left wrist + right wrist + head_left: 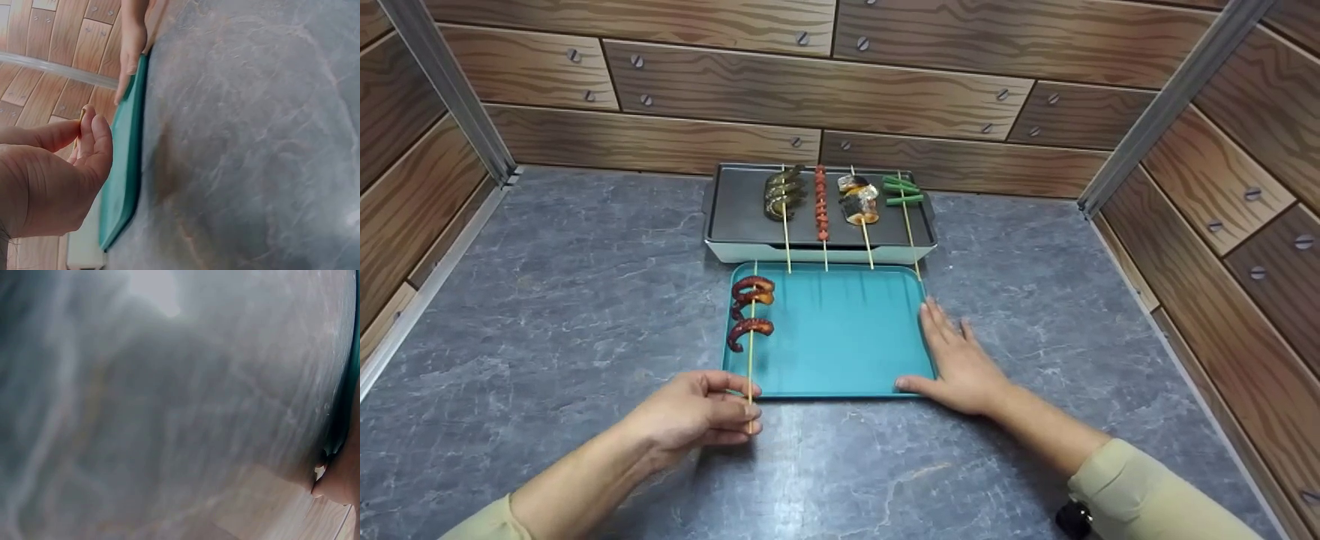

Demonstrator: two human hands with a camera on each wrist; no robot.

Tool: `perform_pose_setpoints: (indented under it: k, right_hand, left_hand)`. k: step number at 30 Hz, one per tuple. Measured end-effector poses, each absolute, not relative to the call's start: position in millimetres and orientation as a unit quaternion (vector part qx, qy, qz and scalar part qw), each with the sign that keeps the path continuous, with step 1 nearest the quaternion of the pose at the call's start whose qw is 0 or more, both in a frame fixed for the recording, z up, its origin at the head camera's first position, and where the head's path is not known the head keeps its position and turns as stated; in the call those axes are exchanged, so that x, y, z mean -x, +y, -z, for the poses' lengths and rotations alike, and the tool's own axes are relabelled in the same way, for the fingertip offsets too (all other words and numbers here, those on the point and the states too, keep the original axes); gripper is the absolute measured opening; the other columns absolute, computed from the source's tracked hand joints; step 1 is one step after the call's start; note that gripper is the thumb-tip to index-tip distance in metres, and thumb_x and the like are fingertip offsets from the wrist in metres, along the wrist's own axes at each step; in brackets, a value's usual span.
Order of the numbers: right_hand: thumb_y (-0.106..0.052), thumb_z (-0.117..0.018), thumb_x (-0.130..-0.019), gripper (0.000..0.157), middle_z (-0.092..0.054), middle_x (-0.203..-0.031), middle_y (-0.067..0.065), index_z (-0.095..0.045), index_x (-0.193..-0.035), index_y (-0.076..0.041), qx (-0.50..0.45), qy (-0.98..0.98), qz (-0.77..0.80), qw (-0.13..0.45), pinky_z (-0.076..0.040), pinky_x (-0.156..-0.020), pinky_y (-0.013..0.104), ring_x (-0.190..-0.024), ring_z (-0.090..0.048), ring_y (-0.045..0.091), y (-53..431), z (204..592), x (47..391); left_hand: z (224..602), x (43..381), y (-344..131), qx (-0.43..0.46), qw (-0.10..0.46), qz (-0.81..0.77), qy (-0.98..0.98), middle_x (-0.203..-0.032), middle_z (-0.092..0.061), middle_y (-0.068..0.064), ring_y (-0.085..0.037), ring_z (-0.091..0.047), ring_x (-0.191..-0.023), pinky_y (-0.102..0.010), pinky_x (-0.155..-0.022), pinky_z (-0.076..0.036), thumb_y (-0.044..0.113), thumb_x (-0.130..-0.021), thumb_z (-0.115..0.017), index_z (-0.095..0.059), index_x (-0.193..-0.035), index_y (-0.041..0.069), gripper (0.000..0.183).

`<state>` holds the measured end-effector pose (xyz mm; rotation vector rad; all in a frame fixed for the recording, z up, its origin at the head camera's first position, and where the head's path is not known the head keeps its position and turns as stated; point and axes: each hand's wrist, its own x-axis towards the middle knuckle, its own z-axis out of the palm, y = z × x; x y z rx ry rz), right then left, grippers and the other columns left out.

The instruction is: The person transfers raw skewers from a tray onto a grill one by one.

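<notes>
My left hand [697, 411] pinches the lower end of a wooden stick that carries curled, dark red octopus tentacles [751, 327]. This octopus skewer lies over the left side of a turquoise tray [840, 337] in the head view. In the left wrist view the stick's tip [82, 114] shows between the thumb and fingers. My right hand [960, 367] rests with straight fingers along the tray's right edge, its thumb over the front right corner. Only part of that hand shows at the right border of the right wrist view.
Behind the tray stands a grill [735, 217] with a dark plate. On it lie a shrimp skewer [784, 196], a skewer of small red pieces [821, 206], a fish skewer [859, 201] and a green vegetable skewer [903, 190]. Wood-patterned walls [720, 82] enclose the grey table [607, 300].
</notes>
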<state>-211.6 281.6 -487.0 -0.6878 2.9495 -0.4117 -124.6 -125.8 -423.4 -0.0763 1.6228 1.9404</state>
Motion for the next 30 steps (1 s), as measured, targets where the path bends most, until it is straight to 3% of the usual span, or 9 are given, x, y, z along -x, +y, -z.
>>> perform_pose_setpoints:
  k: [15, 30]
  right_hand:
    - [-0.08, -0.059, -0.092, 0.125, 0.003, -0.176, 0.019, -0.002, -0.169, 0.001, 0.225, 0.965, 0.128, 0.042, -0.003, -0.128, 0.064, -0.162, -0.004, 0.033, 281.7, 487.5, 212.0]
    - [-0.077, -0.062, -0.092, 0.125, 0.001, -0.176, 0.019, -0.004, -0.168, 0.002, 0.221, 0.965, 0.132, 0.044, -0.005, -0.127, 0.066, -0.163, -0.005, 0.034, 281.5, 487.8, 212.8]
  left_hand:
    - [389.8, 154.4, -140.8, 0.021, 0.258, -0.709, 0.656, -0.094, -0.072, -0.012, -0.021, -0.075, -0.088, -0.038, -0.089, -0.063, -0.003, -0.097, -0.071, -0.064, -0.124, -0.007, 0.028]
    - [370.6, 220.8, -140.5, 0.046, 0.219, -0.701, 0.678, -0.091, -0.072, -0.008, -0.017, -0.074, -0.086, -0.033, -0.089, -0.062, -0.003, -0.101, -0.067, -0.063, -0.125, -0.005, 0.025]
